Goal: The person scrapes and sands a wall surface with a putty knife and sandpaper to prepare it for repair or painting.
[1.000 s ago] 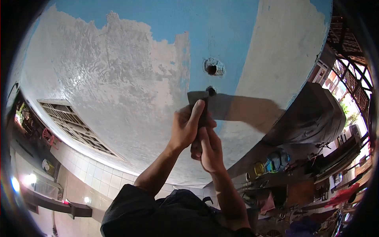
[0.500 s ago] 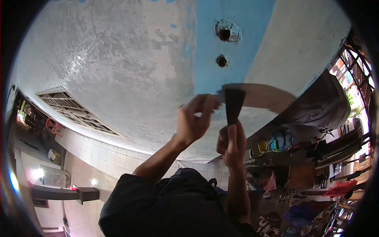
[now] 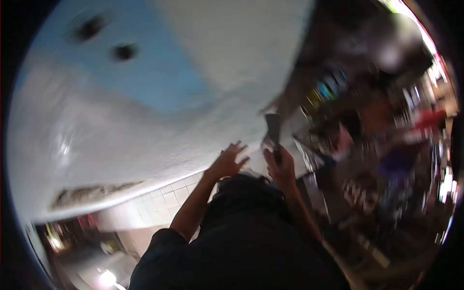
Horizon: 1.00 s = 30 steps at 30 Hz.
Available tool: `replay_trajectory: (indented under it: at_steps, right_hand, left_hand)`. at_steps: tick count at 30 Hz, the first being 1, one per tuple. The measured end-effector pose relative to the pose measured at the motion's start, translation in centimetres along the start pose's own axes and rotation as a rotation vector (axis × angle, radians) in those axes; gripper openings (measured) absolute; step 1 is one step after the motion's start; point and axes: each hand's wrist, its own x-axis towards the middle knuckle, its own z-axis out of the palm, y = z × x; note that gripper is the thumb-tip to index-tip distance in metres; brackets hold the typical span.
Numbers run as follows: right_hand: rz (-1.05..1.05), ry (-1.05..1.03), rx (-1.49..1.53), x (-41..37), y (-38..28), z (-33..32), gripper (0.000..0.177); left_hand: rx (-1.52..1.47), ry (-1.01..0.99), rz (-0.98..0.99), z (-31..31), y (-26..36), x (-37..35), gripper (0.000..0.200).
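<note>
Dark grey flat-bladed scraper (image 3: pixel 273 126), upright, right of centre, near pale plastered wall (image 3: pixel 145 130); right hand (image 3: pixel 281 166), fingers closed round handle; left hand (image 3: pixel 226 162), fingers spread, empty; advisable: firm grip, blade kept flat.

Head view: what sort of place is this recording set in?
Probably a lived-in house or workshop being replastered, though the frame is blurred. The wall is part blue paint, part grey plaster, with two holes; the right hand grips a scraper; cluttered shelves stand beyond the wall.
</note>
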Motion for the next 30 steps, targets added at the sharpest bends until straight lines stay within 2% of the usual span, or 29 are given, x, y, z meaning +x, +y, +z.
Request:
replay_trajectory:
  at_steps: [1, 2, 3, 4, 5, 8, 11, 14, 17, 20, 22, 23, 24, 26, 28, 30]
  right_hand:
    - [-0.023, 0.054, -0.124, -0.6, 0.8, -0.7, 0.02]
    - [-0.001, 0.091, -0.121, -1.6, 1.2, -1.3, 0.022]
    - [0.015, 0.116, -0.122, -2.5, 1.4, -2.1, 0.023]
    - [0.146, 0.082, -0.108, -3.4, 1.3, -3.0, 0.027]
    - [0.128, 0.158, -0.128, -4.6, 0.8, -3.9, 0.028]
    - [0.072, 0.313, -0.173, -6.9, 0.5, -6.7, 0.031]
    - [0.187, 0.579, -0.322, -9.5, 2.7, -10.3, 0.037]
    - [-0.145, 0.755, -0.843, -10.1, 7.3, -14.1, 0.046]
    - [0.064, 0.722, -0.934, -10.5, 11.3, -14.8, 0.049]
    - [-0.123, 0.719, -1.004, -10.9, 17.4, -16.9, 0.053]
    - [-0.147, 0.759, -0.728, -11.0, 16.0, -16.8, 0.055]
    - [-0.033, 0.75, -0.722, -11.3, 16.0, -17.8, 0.052]
    - [0.274, 0.73, -0.976, -12.5, 16.5, -19.7, 0.053]
    - [0.469, 0.936, -1.035, -12.3, 12.0, -19.4, 0.051]
    - [0.165, 1.085, -1.066, -12.6, 9.3, -19.6, 0.044]
    - [0.088, 1.086, -0.851, -11.7, 4.7, -18.3, 0.045]
  left_hand:
    - [0.002, 0.059, 0.135, 0.6, -1.0, 0.6, 0.046]
    - [0.152, 0.068, 0.207, -0.4, 0.4, 0.7, 0.041]
    - [0.168, 0.072, 0.241, -0.6, 1.0, 1.1, 0.038]
    - [0.111, 0.053, 0.242, -0.8, 0.8, 1.8, 0.035]
    - [0.041, 0.009, 0.177, -1.4, 2.1, 2.3, 0.035]
    - [0.097, -0.057, 0.193, -2.0, 4.4, 4.0, 0.035]
    - [0.07, -0.107, 0.208, -1.3, 6.3, 4.2, 0.034]
    - [0.045, -0.134, 0.262, -0.9, 7.8, 4.7, 0.033]
    - [0.045, -0.186, 0.264, -0.6, 9.5, 5.2, 0.033]
    - [-0.02, -0.163, 0.397, -0.4, 9.9, 5.6, 0.033]
    - [-0.052, -0.138, 0.394, -0.6, 10.2, 5.3, 0.029]
    - [-0.049, -0.124, 0.391, -0.7, 10.1, 5.0, 0.029]
    - [-0.054, -0.132, 0.396, -1.1, 10.3, 4.8, 0.03]
    - [-0.142, -0.112, 0.382, -1.4, 10.4, 4.1, 0.032]
    - [-0.299, -0.16, 0.248, -1.8, 11.5, 3.3, 0.04]
    - [-0.537, -0.215, 0.113, -1.9, 12.8, 2.3, 0.051]
